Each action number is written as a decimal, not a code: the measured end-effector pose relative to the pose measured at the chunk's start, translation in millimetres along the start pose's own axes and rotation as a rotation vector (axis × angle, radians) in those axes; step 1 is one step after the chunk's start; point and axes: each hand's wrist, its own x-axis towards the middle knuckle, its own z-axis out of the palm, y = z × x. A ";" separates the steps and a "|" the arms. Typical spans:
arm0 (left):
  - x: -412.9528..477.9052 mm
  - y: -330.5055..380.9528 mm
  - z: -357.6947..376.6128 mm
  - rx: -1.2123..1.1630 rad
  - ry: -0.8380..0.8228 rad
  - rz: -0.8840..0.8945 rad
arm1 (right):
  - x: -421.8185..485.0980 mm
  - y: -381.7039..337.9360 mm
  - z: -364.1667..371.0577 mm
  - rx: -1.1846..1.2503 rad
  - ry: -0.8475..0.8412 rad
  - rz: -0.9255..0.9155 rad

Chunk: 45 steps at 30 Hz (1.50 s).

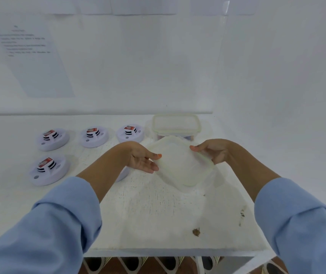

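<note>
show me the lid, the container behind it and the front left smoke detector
lid point(182, 165), head view, middle of its flat face
container point(178, 132), head view, front rim
front left smoke detector point(48, 169), head view, raised centre

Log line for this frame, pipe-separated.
left hand: grips translucent square plastic lid | right hand: grips lid | lid: between hands, before translucent plastic container | white round detectors: white table left
</note>
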 end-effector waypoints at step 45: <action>4.3 -5.4 2.6 -0.172 0.139 0.174 | -52.1 17.8 0.4 -0.239 0.426 -0.086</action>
